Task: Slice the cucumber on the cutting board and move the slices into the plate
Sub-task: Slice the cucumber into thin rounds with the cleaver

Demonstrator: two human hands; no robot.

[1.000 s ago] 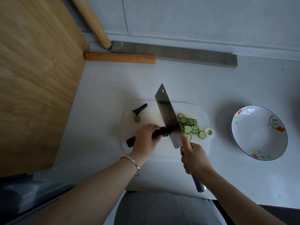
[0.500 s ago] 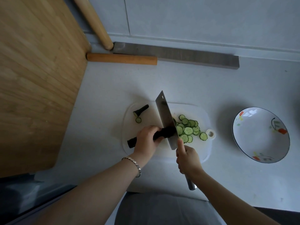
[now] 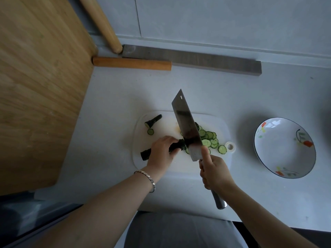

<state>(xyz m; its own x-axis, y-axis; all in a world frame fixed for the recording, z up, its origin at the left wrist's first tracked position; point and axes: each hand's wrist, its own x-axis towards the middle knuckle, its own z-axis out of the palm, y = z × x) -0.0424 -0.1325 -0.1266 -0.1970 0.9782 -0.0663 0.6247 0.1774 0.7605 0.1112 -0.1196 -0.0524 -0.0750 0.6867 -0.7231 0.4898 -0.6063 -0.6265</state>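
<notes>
Head: left hand holds cucumber; right hand grips cleaver.

Countertop: pale grey, matt, faintly speckled, running across the full width of the view to the wall. Wall: pale grey-white panels, one vertical seam at upper left, a narrow ledge along its foot. Large bamboo panel: light brown, visible grain in strips, fills the left side and overlaps the countertop's left edge. Pale wooden rod: round, slanting down from the top edge, its end near the wall's foot. Orange-brown wooden bar: lying flat, one end against the bamboo panel. Grey metal strip: long, flat, lying along the wall's foot, just behind the bar. Light: soft, dim, cool; shadows soft-edged.
</notes>
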